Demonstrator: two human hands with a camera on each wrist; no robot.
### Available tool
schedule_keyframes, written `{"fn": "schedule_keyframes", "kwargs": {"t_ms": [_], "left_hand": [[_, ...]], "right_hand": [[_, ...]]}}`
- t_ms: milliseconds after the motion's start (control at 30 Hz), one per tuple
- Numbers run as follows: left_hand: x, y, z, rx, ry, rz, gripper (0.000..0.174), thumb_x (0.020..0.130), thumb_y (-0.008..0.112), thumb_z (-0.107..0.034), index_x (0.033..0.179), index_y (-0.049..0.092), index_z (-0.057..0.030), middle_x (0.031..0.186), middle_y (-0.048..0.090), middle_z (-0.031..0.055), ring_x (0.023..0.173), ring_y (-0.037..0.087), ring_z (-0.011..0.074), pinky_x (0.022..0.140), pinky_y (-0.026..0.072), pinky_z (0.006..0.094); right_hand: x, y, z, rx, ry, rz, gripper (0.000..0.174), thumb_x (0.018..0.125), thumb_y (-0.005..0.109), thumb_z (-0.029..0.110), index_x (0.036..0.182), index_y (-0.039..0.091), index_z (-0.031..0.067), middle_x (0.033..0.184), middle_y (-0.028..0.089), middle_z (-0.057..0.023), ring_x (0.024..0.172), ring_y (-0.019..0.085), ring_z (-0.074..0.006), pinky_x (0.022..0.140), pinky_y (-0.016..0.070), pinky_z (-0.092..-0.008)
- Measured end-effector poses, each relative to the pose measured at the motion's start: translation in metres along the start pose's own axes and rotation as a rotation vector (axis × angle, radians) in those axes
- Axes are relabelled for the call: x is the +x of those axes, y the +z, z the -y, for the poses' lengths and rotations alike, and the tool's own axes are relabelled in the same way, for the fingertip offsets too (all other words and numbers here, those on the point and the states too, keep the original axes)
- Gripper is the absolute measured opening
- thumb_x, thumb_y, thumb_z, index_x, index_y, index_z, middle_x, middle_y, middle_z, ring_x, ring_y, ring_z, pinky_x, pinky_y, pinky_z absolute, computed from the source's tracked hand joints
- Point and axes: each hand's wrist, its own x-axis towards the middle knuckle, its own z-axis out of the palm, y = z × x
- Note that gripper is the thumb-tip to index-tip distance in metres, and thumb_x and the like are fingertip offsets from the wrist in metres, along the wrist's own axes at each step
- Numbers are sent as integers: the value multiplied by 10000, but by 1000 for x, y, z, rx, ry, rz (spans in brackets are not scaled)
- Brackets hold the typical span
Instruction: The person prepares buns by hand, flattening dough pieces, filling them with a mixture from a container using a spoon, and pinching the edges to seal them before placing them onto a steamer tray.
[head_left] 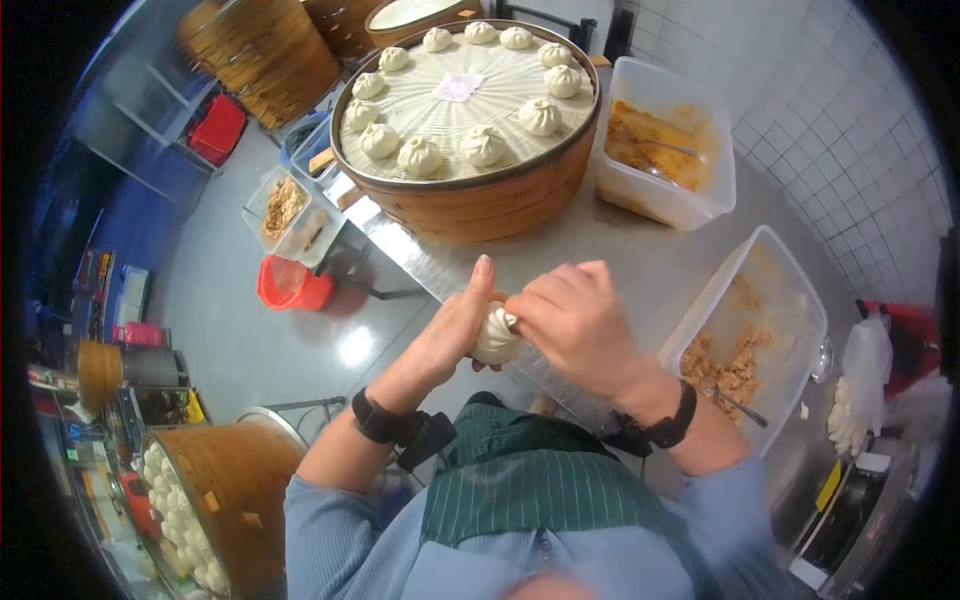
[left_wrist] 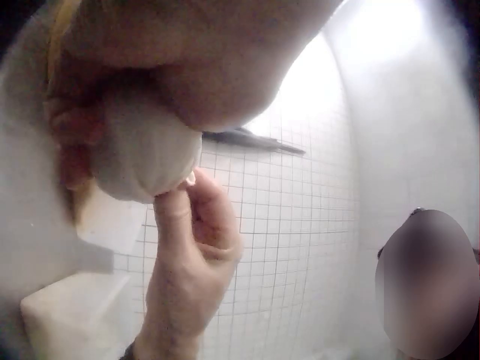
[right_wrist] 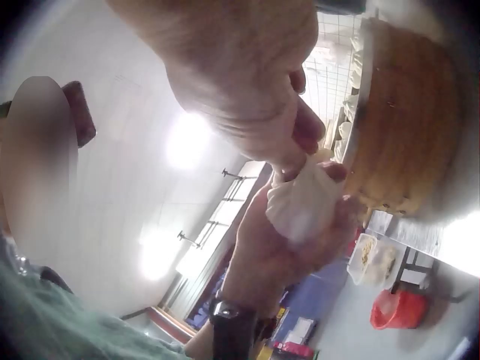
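A white pleated dough bun (head_left: pixel 494 342) is between the two hands, above the table's near edge. The left hand (head_left: pixel 447 334) cups it from the side and below, thumb pointing up. At the gathered top, the right hand (head_left: pixel 578 316) pinches the dough between thumb and fingers. In the right wrist view the folds of the bun (right_wrist: pixel 301 206) run up to that pinch. The left wrist view shows the same bun (left_wrist: pixel 142 150) from below, partly covered by the left hand. A round bamboo steamer (head_left: pixel 470 208) behind the hands carries a ring of finished pleated buns.
Right of the steamer stands a plastic tub (head_left: pixel 700 200) with orange filling and a spoon. Nearer, another tub (head_left: pixel 805 310) contains minced filling (head_left: pixel 735 370) and a spoon. Dough pieces (head_left: pixel 848 425) lie at the far right. A steamer of buns (head_left: pixel 240 500) stands lower left.
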Motion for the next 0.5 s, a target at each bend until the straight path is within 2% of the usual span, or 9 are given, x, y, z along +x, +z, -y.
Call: {"fn": "schedule_keyframes", "kwargs": {"t_ms": [133, 200, 267, 367, 433, 467, 500], "left_hand": [[16, -4, -5, 11, 7, -38, 816, 918, 149, -711, 880, 613, -41, 643, 590, 46, 488, 571, 132, 387, 381, 234], [24, -12, -10, 39, -36, -10, 825, 917, 150, -713, 891, 617, -35, 636, 587, 49, 479, 567, 135, 383, 384, 234], [34, -23, -17, 63, -65, 19, 833, 915, 150, -716, 902, 621, -28, 630, 583, 51, 470, 563, 138, 380, 388, 234], [50, -48, -26, 15, -100, 98, 831, 920, 183, -710, 949, 629, -9, 688, 604, 55, 541, 584, 129, 426, 418, 235], [61, -69, -36, 26, -80, 150, 825, 933, 218, -687, 1033, 627, 23, 821, 638, 68, 700, 620, 121, 551, 483, 242], [64, -76, -44, -70, -32, 217, 810, 948, 239, -659, 1100, 614, 43, 969, 645, 89, 858, 621, 118, 702, 505, 243], [72, -90, -45, -73, -15, 229, 810, 948, 239, -659, 1100, 614, 43, 969, 645, 89, 858, 621, 118, 702, 505, 243]], "right_hand": [[15, 6, 0, -45, 56, -102, 91, 751, 630, 150, 841, 623, 139, 760, 529, 15, 770, 556, -164, 769, 372, -347], [15, 11, -8, -119, -76, -14, 82, 746, 609, 163, 826, 607, 145, 760, 519, 21, 788, 554, -151, 758, 376, -338], [21, 15, -16, -155, -74, 0, 73, 743, 601, 166, 814, 598, 149, 755, 511, 25, 791, 551, -144, 759, 379, -335], [48, 19, -16, -236, -111, -24, 61, 735, 591, 165, 795, 582, 153, 748, 496, 30, 791, 547, -133, 761, 385, -330], [76, 20, -16, -307, -151, -57, 60, 730, 589, 162, 787, 575, 153, 745, 490, 32, 788, 545, -129, 764, 388, -329], [90, 21, -16, -317, -236, -1, 66, 726, 587, 163, 790, 575, 152, 746, 490, 30, 788, 544, -129, 766, 389, -330], [104, 25, -17, -326, -320, 56, 72, 722, 585, 164, 792, 575, 150, 747, 490, 29, 788, 544, -129, 768, 391, -331]]}}
